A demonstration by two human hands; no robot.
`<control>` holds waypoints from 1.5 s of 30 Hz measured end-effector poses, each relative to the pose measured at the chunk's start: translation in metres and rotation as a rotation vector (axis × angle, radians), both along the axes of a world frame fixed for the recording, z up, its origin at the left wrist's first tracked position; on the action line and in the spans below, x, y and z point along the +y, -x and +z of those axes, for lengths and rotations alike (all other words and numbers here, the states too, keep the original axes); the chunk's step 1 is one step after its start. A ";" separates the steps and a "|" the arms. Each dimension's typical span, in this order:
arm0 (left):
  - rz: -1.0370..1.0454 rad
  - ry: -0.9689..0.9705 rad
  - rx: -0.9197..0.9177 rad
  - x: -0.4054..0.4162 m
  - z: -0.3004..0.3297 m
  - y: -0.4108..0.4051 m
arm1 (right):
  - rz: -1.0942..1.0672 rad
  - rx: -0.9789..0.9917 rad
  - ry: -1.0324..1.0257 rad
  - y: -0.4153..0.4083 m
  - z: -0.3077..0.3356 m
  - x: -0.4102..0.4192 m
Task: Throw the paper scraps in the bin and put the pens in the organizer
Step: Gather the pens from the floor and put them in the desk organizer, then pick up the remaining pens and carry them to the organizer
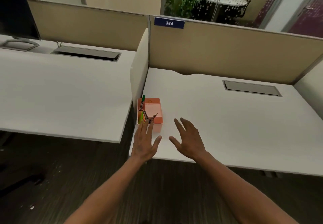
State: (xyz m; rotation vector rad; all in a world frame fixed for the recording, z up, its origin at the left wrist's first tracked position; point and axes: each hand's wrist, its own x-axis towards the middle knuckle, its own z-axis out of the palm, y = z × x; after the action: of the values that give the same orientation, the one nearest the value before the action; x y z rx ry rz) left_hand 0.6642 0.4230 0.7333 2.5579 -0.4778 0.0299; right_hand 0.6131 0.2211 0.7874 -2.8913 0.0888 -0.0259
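Note:
A pink desk organizer [154, 109] stands at the left edge of the white desk [227, 119], against the side divider. A green-capped marker [143, 99] sticks up from its back left slot, and several pens [150, 118] lean in the front slots beside green and yellow sticky notes [140, 119]. My left hand [145, 142] hovers flat just in front of the organizer, fingers spread, fingertips overlapping its front edge. My right hand [187, 139] is held open to the right of it, above the desk. Both hands hold nothing. No bin is in view.
A grey cable hatch [251, 88] is set into the desk at the back right. Beige partitions with a blue sign "384" [169, 23] close the back. The neighbouring desk [61, 92] on the left carries a monitor [15, 14]. Small white scraps [32, 206] lie on the dark floor.

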 end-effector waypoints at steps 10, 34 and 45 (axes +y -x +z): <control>0.051 -0.053 -0.154 -0.037 0.075 0.122 | 0.004 -0.064 -0.047 0.112 0.040 -0.050; -0.085 -0.055 -0.238 -0.133 0.132 0.460 | -0.176 -0.199 -0.050 0.491 0.064 -0.183; -0.248 -0.102 -0.155 -0.172 0.065 0.613 | -0.323 -0.065 0.012 0.679 0.031 -0.251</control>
State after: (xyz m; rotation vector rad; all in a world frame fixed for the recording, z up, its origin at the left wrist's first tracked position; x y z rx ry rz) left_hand 0.0510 0.2505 0.7979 2.5867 -0.8741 0.1178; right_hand -0.0657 -0.0294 0.8181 -2.8521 0.5424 -0.1781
